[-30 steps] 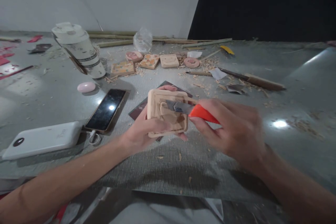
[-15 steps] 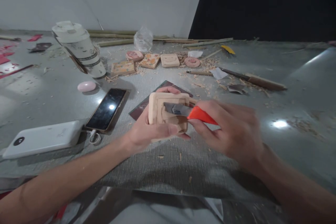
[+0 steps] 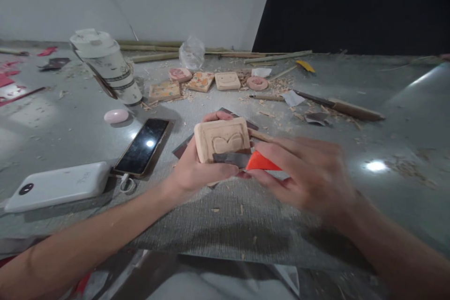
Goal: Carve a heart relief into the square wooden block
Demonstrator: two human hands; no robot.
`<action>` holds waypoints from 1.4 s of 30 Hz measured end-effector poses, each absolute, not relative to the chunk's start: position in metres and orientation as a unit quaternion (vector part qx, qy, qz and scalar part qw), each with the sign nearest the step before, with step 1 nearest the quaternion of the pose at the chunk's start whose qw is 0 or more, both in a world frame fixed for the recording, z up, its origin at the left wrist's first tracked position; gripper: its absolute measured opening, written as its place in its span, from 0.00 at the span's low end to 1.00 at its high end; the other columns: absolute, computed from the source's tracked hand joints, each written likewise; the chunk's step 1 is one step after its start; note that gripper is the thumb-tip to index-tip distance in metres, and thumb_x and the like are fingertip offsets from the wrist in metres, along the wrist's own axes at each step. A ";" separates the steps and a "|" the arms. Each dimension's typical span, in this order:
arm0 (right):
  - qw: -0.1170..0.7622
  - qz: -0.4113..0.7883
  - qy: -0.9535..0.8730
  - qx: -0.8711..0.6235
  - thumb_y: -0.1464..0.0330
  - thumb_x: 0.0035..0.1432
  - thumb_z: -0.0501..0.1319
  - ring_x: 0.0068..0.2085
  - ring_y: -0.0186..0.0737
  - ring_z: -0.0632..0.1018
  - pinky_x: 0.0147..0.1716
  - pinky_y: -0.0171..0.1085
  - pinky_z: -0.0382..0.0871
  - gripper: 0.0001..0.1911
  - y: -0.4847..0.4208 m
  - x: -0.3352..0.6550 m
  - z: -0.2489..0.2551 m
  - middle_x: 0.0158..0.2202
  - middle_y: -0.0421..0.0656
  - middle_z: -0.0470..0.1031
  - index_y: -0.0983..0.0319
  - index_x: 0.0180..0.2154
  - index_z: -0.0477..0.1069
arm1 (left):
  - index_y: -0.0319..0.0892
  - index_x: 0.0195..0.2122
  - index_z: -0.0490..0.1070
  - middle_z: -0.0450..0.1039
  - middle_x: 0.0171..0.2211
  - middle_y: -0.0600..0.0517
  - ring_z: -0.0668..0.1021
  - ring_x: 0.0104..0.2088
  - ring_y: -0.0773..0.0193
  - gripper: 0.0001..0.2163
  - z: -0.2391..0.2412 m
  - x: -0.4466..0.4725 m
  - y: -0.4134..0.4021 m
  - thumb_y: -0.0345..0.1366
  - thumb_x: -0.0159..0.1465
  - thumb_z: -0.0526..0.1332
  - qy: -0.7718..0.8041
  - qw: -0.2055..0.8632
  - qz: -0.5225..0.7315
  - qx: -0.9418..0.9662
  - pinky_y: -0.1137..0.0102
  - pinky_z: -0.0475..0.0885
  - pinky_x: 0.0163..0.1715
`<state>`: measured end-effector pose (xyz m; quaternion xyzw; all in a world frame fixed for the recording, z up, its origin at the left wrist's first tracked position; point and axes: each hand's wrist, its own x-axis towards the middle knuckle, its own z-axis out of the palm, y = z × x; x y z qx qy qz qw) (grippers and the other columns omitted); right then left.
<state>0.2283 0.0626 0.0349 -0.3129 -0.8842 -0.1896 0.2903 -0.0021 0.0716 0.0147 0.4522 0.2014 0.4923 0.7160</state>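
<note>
My left hand [image 3: 197, 164] is closed around a small wooden block [image 3: 225, 132], thumb along its lower edge. The block has rounded corners, a recessed border and a curved double-lobed carving. In my right hand [image 3: 305, 171] is an orange-handled craft knife [image 3: 265, 161]. Its dark blade lies across the block's lower part, near my left thumb. A thin wooden stick [image 3: 260, 135] also sticks out from my right fingers toward the block; its other end is hidden. Beneath the hands lies a dark flat sheet [image 3: 183, 145], partly covered.
A phone [image 3: 143, 145] cabled to a white power bank [image 3: 59, 185] lies at the left. Behind them are a pink oval case [image 3: 116, 116] and a lidded cup [image 3: 107, 65]. Carved pieces [image 3: 227, 80], shavings and a long wooden-handled knife [image 3: 356, 109] lie farther back.
The block has tilted and shifted slightly left and up, baring its carving. The knife blade has moved from the carved middle down to the block's lower edge.
</note>
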 end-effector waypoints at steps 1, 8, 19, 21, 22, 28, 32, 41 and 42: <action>0.292 -0.194 -0.883 -0.312 0.60 0.77 0.64 0.32 0.43 0.84 0.28 0.42 0.71 0.12 0.063 0.228 0.035 0.40 0.48 0.88 0.63 0.46 0.78 | 0.51 0.56 0.65 0.80 0.58 0.49 0.86 0.46 0.58 0.33 0.014 -0.002 0.072 0.23 0.55 0.78 0.203 0.709 0.499 0.456 0.72 0.85 0.38; 0.285 -0.223 -0.874 -0.324 0.60 0.75 0.67 0.31 0.42 0.84 0.29 0.42 0.71 0.12 0.057 0.228 0.036 0.41 0.47 0.89 0.64 0.49 0.78 | 0.50 0.59 0.68 0.82 0.55 0.52 0.86 0.48 0.59 0.32 0.009 -0.003 0.074 0.22 0.58 0.78 0.195 0.692 0.523 0.457 0.70 0.87 0.39; 0.305 -0.251 -0.855 -0.335 0.63 0.73 0.70 0.28 0.36 0.81 0.27 0.39 0.68 0.10 0.047 0.217 0.040 0.34 0.43 0.86 0.65 0.43 0.79 | 0.49 0.59 0.67 0.84 0.51 0.51 0.86 0.53 0.53 0.33 0.010 -0.003 0.073 0.22 0.57 0.78 0.213 0.613 0.564 0.510 0.61 0.85 0.51; 0.302 -0.254 -0.847 -0.355 0.62 0.73 0.70 0.27 0.36 0.79 0.27 0.40 0.67 0.10 0.048 0.221 0.042 0.32 0.42 0.85 0.63 0.43 0.80 | 0.49 0.60 0.67 0.82 0.53 0.50 0.86 0.49 0.55 0.33 0.005 -0.004 0.071 0.23 0.58 0.78 0.209 0.628 0.546 0.513 0.65 0.87 0.44; 0.304 -0.258 -0.840 -0.368 0.61 0.73 0.70 0.27 0.36 0.79 0.26 0.40 0.66 0.10 0.050 0.225 0.044 0.31 0.41 0.84 0.62 0.44 0.80 | 0.50 0.60 0.67 0.80 0.53 0.50 0.86 0.46 0.57 0.33 0.003 -0.004 0.070 0.24 0.58 0.78 0.205 0.645 0.531 0.510 0.65 0.87 0.41; 0.368 -0.265 -0.803 -0.386 0.65 0.70 0.70 0.26 0.37 0.77 0.27 0.40 0.65 0.04 0.072 0.246 0.045 0.29 0.37 0.83 0.56 0.41 0.78 | 0.52 0.60 0.69 0.75 0.59 0.46 0.84 0.50 0.54 0.28 -0.011 -0.003 0.067 0.29 0.63 0.78 0.175 0.724 0.472 0.472 0.63 0.90 0.39; 0.370 -0.235 -0.809 -0.392 0.64 0.72 0.68 0.27 0.37 0.78 0.28 0.38 0.68 0.05 0.077 0.243 0.037 0.29 0.37 0.82 0.56 0.40 0.76 | 0.54 0.62 0.70 0.73 0.62 0.46 0.83 0.55 0.49 0.29 -0.009 -0.005 0.067 0.29 0.62 0.75 0.156 0.735 0.482 0.450 0.56 0.91 0.43; 0.344 -0.195 -0.826 -0.400 0.65 0.74 0.66 0.28 0.40 0.79 0.27 0.41 0.68 0.03 0.069 0.235 0.037 0.30 0.38 0.83 0.56 0.42 0.77 | 0.48 0.54 0.78 0.84 0.50 0.48 0.89 0.45 0.47 0.18 0.013 -0.007 0.070 0.49 0.67 0.68 0.143 0.792 0.495 0.329 0.54 0.91 0.34; 0.343 -0.197 -0.829 -0.397 0.65 0.73 0.66 0.27 0.39 0.79 0.27 0.41 0.68 0.04 0.069 0.235 0.037 0.30 0.39 0.83 0.56 0.42 0.78 | 0.48 0.55 0.79 0.84 0.52 0.47 0.88 0.46 0.45 0.19 0.013 -0.008 0.071 0.51 0.67 0.68 0.151 0.788 0.501 0.325 0.53 0.91 0.33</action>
